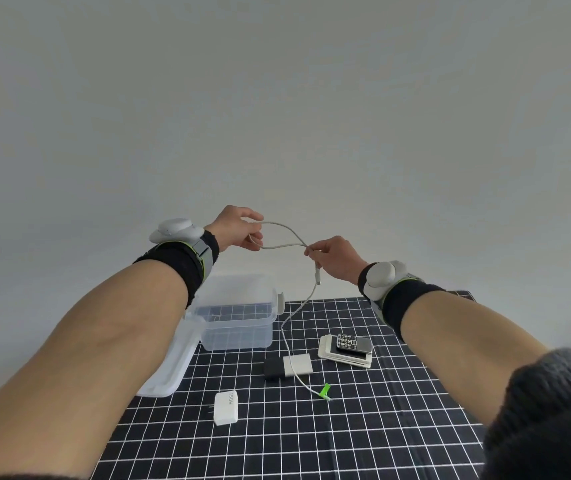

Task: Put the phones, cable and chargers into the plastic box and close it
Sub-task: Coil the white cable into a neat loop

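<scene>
Cable (289, 233) — looped, pinched by left hand (239, 228) fingers | right hand (332, 258) fingers | box (235, 313) — open

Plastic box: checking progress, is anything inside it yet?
No, the plastic box looks empty; phones and chargers lie on the mat.

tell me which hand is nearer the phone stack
Right. The right hand is raised almost above the phone stack; the left hand is farther left, above the box.
</scene>
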